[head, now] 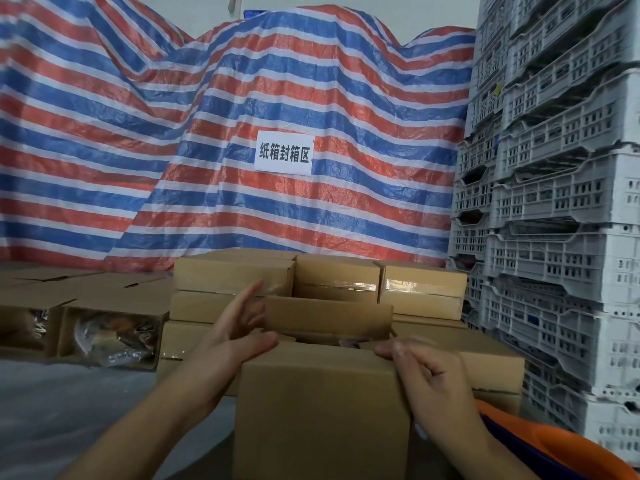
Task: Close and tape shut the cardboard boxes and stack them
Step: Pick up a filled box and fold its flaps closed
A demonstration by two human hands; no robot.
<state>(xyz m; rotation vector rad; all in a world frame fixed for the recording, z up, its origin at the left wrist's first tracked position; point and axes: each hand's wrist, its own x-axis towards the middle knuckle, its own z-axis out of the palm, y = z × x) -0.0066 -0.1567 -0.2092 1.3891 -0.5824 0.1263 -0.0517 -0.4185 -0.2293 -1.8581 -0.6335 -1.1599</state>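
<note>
While still open, box point(322, 407) between both hands point(239, 337).

Both hands, left hand point(239, 336) and right hand point(420, 370), hold the open cardboard box point(322, 407).
</note>
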